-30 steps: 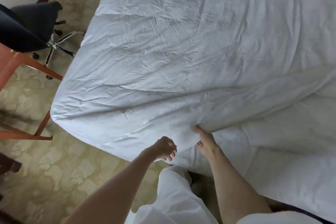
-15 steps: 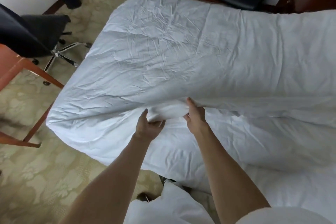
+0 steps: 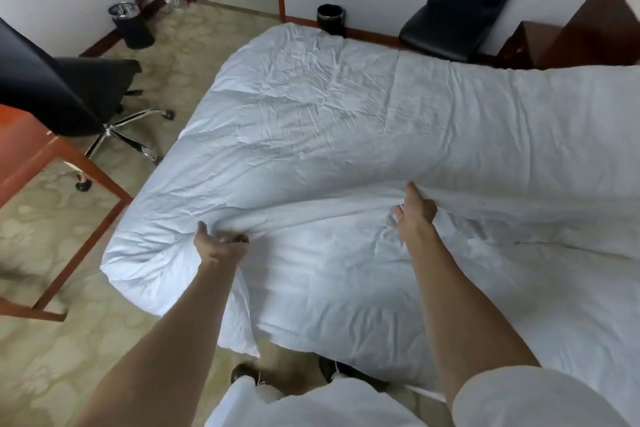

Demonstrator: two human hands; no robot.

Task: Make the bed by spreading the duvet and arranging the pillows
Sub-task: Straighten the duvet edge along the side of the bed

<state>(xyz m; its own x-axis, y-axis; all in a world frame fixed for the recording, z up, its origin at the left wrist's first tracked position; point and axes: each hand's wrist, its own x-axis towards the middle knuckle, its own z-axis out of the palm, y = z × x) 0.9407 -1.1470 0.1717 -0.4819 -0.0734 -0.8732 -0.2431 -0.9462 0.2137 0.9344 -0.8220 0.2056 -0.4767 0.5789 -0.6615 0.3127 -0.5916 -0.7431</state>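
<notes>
A white, creased duvet (image 3: 346, 121) covers the bed and is raised along a fold that runs across the middle. My left hand (image 3: 218, 246) grips that fold near the bed's left corner, fingers curled into the fabric. Further right along the same fold, my right hand (image 3: 415, 213) pinches the duvet, thumb on top. Below the fold lies a lower white layer of bedding (image 3: 346, 288) that hangs over the near edge. No pillows are in view.
A wooden table (image 3: 52, 166) and a black swivel chair (image 3: 69, 90) stand left of the bed. Two black bins (image 3: 131, 26) (image 3: 330, 19) sit by the far wall. A black padded seat (image 3: 460, 3) and dark wooden furniture (image 3: 571, 38) stand beyond the bed. Patterned carpet (image 3: 69, 340) covers the floor.
Both hands took hold of the duvet's edge, lifted it and moved apart along the fold. The view has tilted up, showing the far wall.
</notes>
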